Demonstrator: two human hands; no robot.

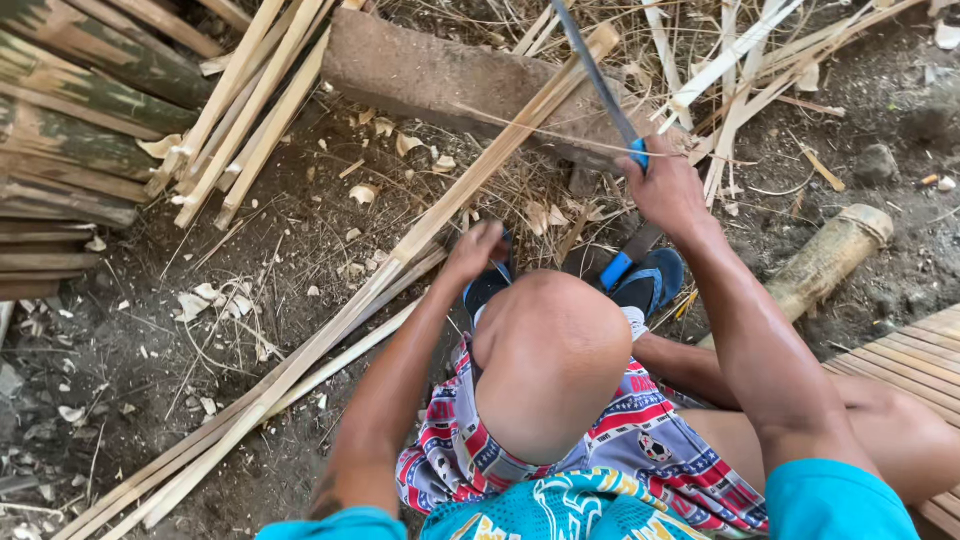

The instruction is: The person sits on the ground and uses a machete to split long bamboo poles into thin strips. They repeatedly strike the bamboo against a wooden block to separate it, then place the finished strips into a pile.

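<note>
A long split bamboo strip (340, 315) runs from the lower left up to a log at the top. My left hand (474, 250) grips this strip near my raised knee (548, 355). My right hand (667, 187) is closed on the blue handle of a long dark blade (592, 66), which slants up and left and crosses the strip's upper end. More thin strips lie alongside the held one.
A brown log (430, 75) lies across the top. Green bamboo poles (70, 110) are stacked at the left, with cut slats (250, 100) leaning beside them. A short bamboo section (830, 258) lies at the right, near a slatted mat (920, 355). Shavings litter the dirt.
</note>
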